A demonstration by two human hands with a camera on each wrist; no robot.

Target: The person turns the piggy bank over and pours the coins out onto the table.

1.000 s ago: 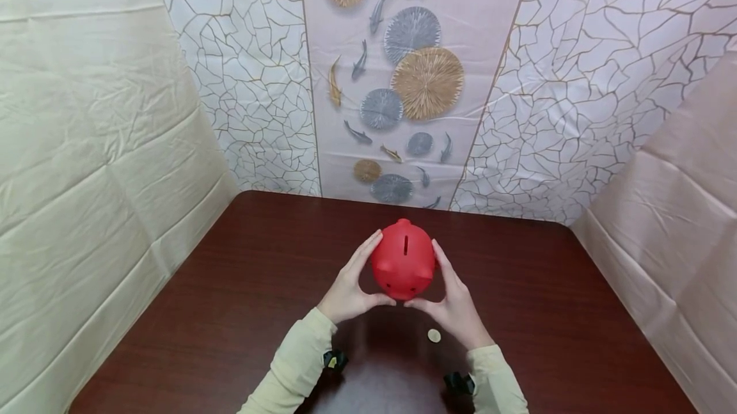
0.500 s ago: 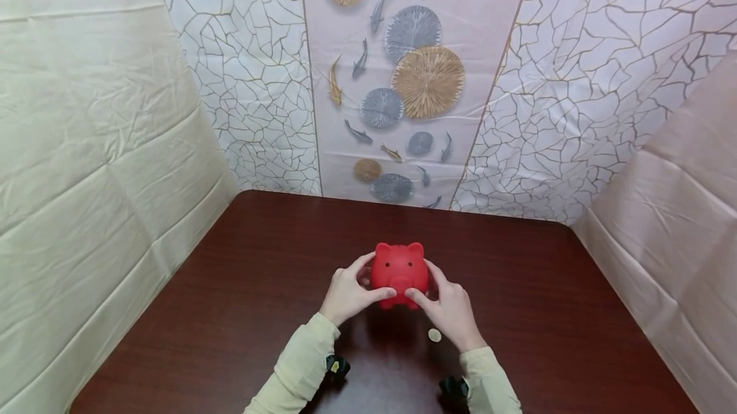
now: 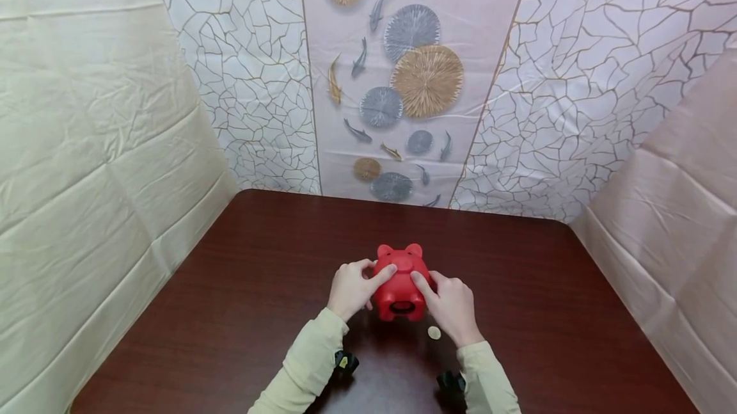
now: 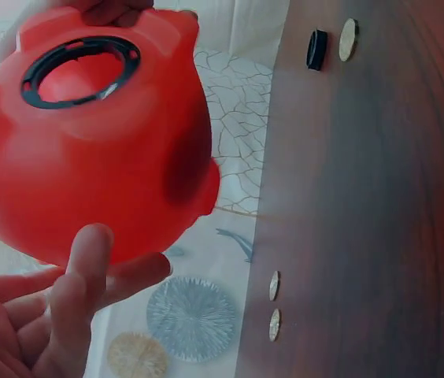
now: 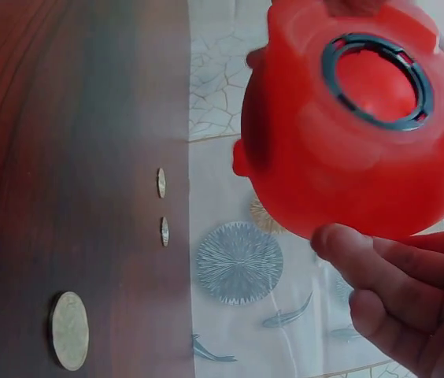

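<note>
Between my two hands is a red piggy bank, held off the table and tilted so that its snout points up. An uncovered round hole with a black ring shows in its belly; the ring also appears in the right wrist view. My left hand grips one side, thumb beside the snout. My right hand holds the opposite side the same way. A coin lies on the table by my right hand. Near that coin in the left wrist view is a black cap.
Dark brown wooden table beneath the hands. In the wrist views two more coins lie farther off, a first coin and a second coin. Patterned cloth hangs at the back, with plain cloth on both sides.
The piggy bank has tipped back, from slot facing the head camera, to its face, to its belly hole. Both hands turned with it and came a little lower. The coin has stayed put.
</note>
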